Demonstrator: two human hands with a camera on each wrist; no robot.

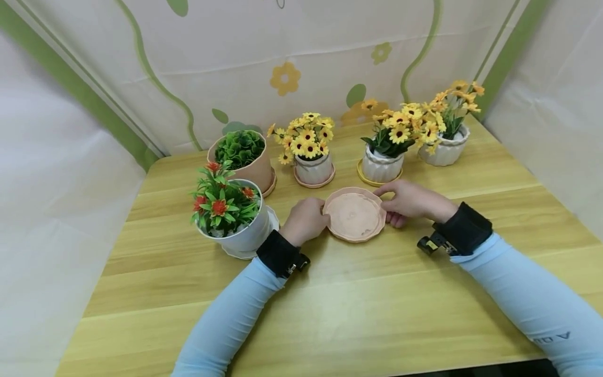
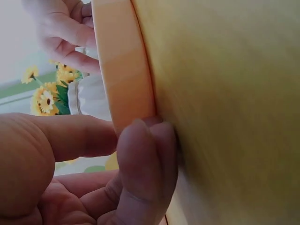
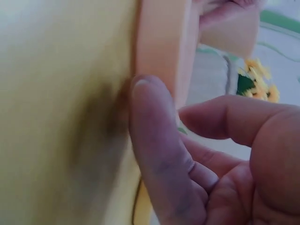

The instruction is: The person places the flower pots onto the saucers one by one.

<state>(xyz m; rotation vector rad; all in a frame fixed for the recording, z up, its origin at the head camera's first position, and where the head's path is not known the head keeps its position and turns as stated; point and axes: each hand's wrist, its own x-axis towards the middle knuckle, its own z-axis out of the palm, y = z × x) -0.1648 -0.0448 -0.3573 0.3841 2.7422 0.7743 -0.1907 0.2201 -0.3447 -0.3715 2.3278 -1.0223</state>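
Observation:
A round peach-pink plant saucer (image 1: 355, 215) with a scalloped rim sits at the middle of the wooden table. At its left edge my left hand (image 1: 305, 222) pinches the rim; the left wrist view shows thumb and fingers around the saucer's wall (image 2: 124, 65). My right hand (image 1: 414, 201) holds the opposite edge, thumb over the rim and a finger against the outer side in the right wrist view. Left of my left hand is a white pot (image 1: 240, 233) of red flowers on a white saucer. Beyond my right hand stands a white pot (image 1: 382, 166) with yellow flowers on a yellow saucer.
Behind are a pink pot (image 1: 256, 170) with a green plant and a white pot (image 1: 313, 170) of yellow flowers, both on pink saucers. Another white pot (image 1: 445, 151) stands at the far right. A patterned curtain (image 1: 226, 63) hangs behind the table (image 1: 339, 324).

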